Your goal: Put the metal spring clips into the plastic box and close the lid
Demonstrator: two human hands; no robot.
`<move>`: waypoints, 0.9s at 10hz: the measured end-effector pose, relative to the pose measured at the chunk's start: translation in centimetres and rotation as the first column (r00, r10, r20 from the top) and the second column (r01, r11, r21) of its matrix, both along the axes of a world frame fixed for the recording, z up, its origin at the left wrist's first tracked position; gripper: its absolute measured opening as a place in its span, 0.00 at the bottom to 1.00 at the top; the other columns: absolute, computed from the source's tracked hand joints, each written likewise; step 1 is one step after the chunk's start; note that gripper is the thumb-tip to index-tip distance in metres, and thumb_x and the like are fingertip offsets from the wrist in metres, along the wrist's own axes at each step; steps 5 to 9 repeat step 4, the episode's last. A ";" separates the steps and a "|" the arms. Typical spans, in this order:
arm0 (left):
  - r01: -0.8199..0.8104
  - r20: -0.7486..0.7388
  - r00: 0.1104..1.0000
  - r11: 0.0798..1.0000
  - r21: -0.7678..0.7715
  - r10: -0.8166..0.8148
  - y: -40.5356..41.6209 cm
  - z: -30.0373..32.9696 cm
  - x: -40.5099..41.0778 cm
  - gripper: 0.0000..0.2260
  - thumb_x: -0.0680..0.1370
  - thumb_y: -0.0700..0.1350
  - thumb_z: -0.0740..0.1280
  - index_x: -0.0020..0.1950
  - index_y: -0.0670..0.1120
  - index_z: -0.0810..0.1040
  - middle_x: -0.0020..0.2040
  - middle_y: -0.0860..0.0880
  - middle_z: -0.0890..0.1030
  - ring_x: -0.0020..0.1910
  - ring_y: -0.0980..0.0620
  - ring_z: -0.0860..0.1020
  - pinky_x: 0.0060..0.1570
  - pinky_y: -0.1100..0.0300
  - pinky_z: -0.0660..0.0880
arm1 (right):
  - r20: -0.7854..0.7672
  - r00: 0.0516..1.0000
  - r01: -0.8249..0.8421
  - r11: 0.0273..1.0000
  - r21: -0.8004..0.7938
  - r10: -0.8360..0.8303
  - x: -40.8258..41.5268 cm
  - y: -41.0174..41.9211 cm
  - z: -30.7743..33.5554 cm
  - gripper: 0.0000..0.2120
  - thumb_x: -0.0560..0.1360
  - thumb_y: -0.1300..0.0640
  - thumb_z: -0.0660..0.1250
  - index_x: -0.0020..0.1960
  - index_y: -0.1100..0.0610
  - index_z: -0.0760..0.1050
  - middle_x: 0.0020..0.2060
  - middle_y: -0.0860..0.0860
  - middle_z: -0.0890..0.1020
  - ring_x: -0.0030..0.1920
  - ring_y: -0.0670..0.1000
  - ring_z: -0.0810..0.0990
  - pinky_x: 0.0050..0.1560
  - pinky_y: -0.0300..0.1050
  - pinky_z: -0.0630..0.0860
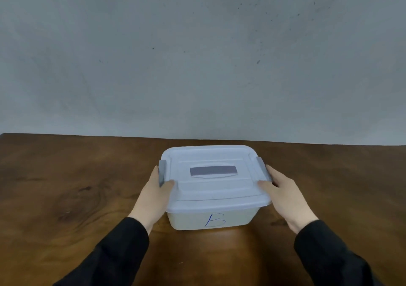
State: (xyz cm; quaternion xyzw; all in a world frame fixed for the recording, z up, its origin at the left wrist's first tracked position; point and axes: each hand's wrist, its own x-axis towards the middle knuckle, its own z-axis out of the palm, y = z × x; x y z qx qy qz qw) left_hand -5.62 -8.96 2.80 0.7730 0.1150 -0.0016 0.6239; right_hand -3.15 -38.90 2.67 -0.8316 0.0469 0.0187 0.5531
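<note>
A white plastic box [212, 217] marked with a blue "B" stands in the middle of the table. Its pale lid [211, 186] lies flat on top, with a grey handle [213, 171] in its centre. My left hand [153, 195] grips the box's left side, thumb on the lid, fingers at the grey left latch [162, 171]. My right hand [283, 195] holds the right side the same way, at the grey right latch [263, 168]. No metal spring clips are visible; the box's inside is hidden.
The dark wooden table [66, 197] stretches to both sides of the box. A grey wall [197, 55] rises right behind the table's far edge. Black sleeves cover both forearms.
</note>
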 end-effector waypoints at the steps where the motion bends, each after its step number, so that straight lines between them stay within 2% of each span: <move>1: 0.020 -0.005 1.000 0.998 0.055 -0.020 0.1 0.2 0.8 0.21 0.82 0.49 0.59 0.75 0.59 0.62 0.62 0.56 0.78 0.55 0.56 0.78 0.46 0.60 0.76 | 0.025 0.999 0.023 0.998 -0.064 -0.022 0.3 0.3 -0.1 0.25 0.81 0.53 0.63 0.77 0.47 0.67 0.61 0.41 0.81 0.56 0.42 0.81 0.47 0.33 0.77; 2: 0.040 -0.025 0.999 0.994 0.099 -0.038 0.1 0.2 0.9 0.28 0.83 0.48 0.58 0.81 0.55 0.50 0.69 0.56 0.71 0.59 0.54 0.73 0.54 0.57 0.71 | 0.034 0.999 0.001 0.997 -0.081 0.002 0.1 0.1 -0.2 0.25 0.82 0.54 0.63 0.79 0.48 0.65 0.62 0.42 0.79 0.52 0.38 0.78 0.42 0.30 0.74; 3: 0.040 -0.045 0.998 0.997 0.073 -0.037 0.1 0.9 0.7 0.30 0.83 0.51 0.59 0.81 0.54 0.47 0.73 0.54 0.69 0.60 0.53 0.71 0.58 0.57 0.69 | -0.001 1.000 0.001 0.998 -0.069 -0.001 -0.4 0.4 0.1 0.27 0.82 0.53 0.63 0.80 0.49 0.62 0.63 0.42 0.77 0.50 0.38 0.77 0.40 0.29 0.73; 4: -0.069 -0.010 0.998 0.998 0.001 0.069 0.8 0.4 -0.3 0.35 0.79 0.64 0.59 0.80 0.60 0.44 0.77 0.56 0.63 0.73 0.50 0.66 0.69 0.50 0.65 | 0.081 0.993 0.088 0.995 -0.041 -0.084 -1.3 0.5 0.8 0.28 0.82 0.50 0.63 0.80 0.48 0.60 0.76 0.45 0.69 0.70 0.47 0.72 0.65 0.39 0.71; 9: -0.069 -0.010 0.998 0.998 0.001 0.069 0.8 0.4 -0.3 0.35 0.79 0.64 0.59 0.80 0.60 0.44 0.77 0.56 0.63 0.73 0.50 0.66 0.69 0.50 0.65 | 0.081 0.993 0.088 0.995 -0.041 -0.084 -1.3 0.5 0.8 0.28 0.82 0.50 0.63 0.80 0.48 0.60 0.76 0.45 0.69 0.70 0.47 0.72 0.65 0.39 0.71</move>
